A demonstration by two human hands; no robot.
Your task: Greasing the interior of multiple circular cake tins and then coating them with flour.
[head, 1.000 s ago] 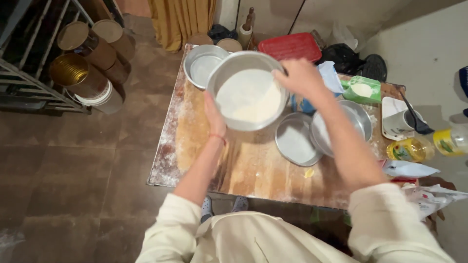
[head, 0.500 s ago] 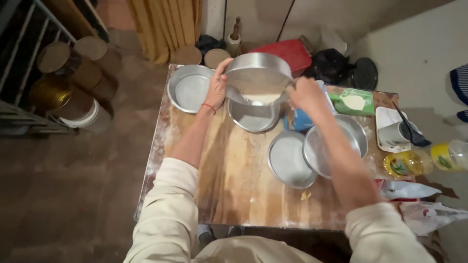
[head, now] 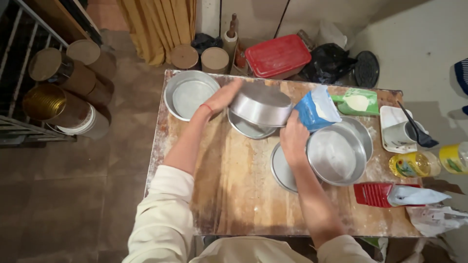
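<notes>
Between my hands: tilted round pan [head: 261, 104], left hand [head: 222, 97] and right hand [head: 294, 136] gripping rim. Keep it over pan below [head: 248, 129].

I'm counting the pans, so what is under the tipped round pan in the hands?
Under the tipped round pan, held by the left hand and right hand, lies another round pan on the wooden table. Only its near rim shows; its inside is covered.
</notes>
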